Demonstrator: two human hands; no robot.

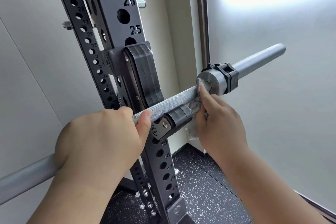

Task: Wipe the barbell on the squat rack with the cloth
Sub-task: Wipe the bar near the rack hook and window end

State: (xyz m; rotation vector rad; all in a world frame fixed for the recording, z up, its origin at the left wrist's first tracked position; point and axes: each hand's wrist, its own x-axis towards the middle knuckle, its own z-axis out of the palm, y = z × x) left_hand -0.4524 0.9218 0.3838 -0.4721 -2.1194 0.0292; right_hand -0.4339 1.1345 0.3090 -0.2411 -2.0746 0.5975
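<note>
While the barbell (174, 99) lies across the black hook (174, 121) of the squat rack (127, 9), a person stands close behind it. Their left hand (101, 138) grips the knurled shaft just left of the hook, with its fingers (125, 111) curled over the top and the thumb beneath. Their right hand (220, 123) holds a grey cloth (195, 108) bunched against the shaft, between the hook and the thick sleeve — these fingers are together, clamped on the cloth. A black collar (229, 76) sits on the sleeve. Speckled dark floor (200, 187) lies below.
</note>
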